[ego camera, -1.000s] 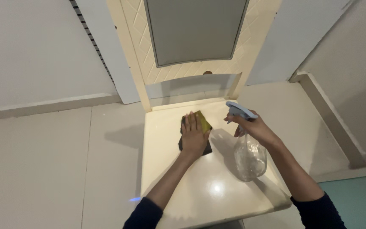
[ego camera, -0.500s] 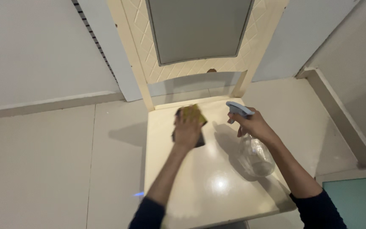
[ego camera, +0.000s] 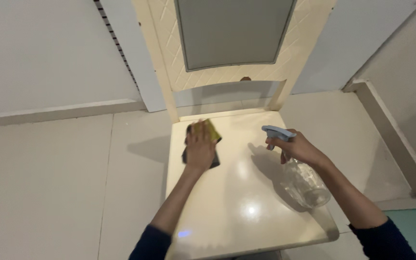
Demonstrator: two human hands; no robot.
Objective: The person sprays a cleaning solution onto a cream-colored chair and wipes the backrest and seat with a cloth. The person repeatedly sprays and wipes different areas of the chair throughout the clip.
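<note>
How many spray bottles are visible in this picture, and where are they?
1. The clear spray bottle with a pale blue trigger head is in the right hand, above the right side of the chair seat. No other one shows in view.

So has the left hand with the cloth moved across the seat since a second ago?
Yes. The left hand, flat on the cloth, has slid from mid-seat toward the chair seat's left edge and back-left corner.

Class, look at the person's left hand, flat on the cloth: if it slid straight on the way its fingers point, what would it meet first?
Probably the chair's backrest base: the left hand on the cloth points toward the seat's rear edge, nothing between.
</note>
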